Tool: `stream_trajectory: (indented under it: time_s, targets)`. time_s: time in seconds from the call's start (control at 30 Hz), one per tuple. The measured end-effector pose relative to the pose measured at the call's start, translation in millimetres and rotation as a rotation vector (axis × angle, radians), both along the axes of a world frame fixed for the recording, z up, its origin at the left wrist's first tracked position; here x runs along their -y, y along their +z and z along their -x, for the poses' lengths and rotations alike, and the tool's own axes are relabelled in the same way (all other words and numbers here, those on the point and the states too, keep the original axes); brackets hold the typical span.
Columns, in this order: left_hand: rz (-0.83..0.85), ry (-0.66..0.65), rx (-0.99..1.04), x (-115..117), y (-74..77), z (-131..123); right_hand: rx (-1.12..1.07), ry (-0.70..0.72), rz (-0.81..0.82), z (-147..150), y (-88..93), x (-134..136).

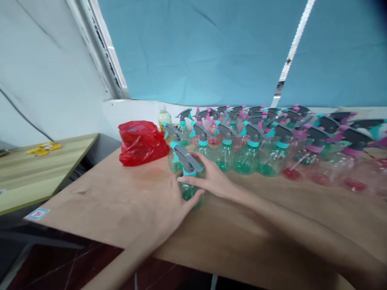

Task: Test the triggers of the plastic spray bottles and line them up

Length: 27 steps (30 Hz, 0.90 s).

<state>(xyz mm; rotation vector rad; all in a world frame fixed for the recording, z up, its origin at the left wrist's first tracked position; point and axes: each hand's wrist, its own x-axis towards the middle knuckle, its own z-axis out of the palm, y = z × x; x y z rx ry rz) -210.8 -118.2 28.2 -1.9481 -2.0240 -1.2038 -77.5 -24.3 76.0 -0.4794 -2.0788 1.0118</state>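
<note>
A green spray bottle point(189, 189) with a grey trigger head stands on the brown wooden table point(121, 201). My left hand point(173, 201) cups its lower body from the near side, fingers wrapped round it. My right hand point(211, 177) reaches across from the right and pinches the bottle's neck just below the trigger head. Behind it stand several rows of similar spray bottles point(254, 149), green ones to the left and pink ones point(347, 177) to the right.
A crumpled red plastic bag point(140, 143) lies at the table's far left. A small yellowish bottle point(163, 117) stands behind it by the wall. A lighter wooden desk point(33, 169) with yellow items sits to the left. A blue curtain hangs behind.
</note>
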Motion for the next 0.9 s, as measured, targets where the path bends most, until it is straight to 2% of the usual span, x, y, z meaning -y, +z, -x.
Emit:
stream_trajectory:
  time_s: [0.1, 0.23, 0.33, 0.53, 0.7, 0.8, 0.9]
  targets:
    - [0.019, -0.060, -0.022, -12.6, 2.6, -36.3, -0.039, -0.021, 0.036, -28.5, 2.5, -6.4]
    - [0.058, -0.271, -0.055, -33.7, 2.5, -80.2, -0.131, -0.018, 0.141, -68.0, 2.5, -15.9]
    - [0.035, -0.333, -0.054, -50.1, -2.0, -109.3, -0.221, -0.003, 0.211, -96.3, 0.2, -24.8]
    - [0.014, -0.408, -0.060, -78.9, -5.7, -157.2, -0.233, -0.138, 0.217, -145.2, -1.3, -41.3]
    - [0.074, -0.563, -0.081, -93.9, -6.6, -172.6, -0.186, -0.239, 0.112, -173.4, -1.1, -51.7]
    - [0.118, -0.667, -0.125, -98.8, -12.4, -165.6, -0.171, -0.237, 0.071, -183.9, -1.6, -55.7]
    - [0.199, -0.676, -0.171, -101.5, -18.8, -152.7, -0.155, -0.226, 0.094, -191.4, -2.1, -59.1]
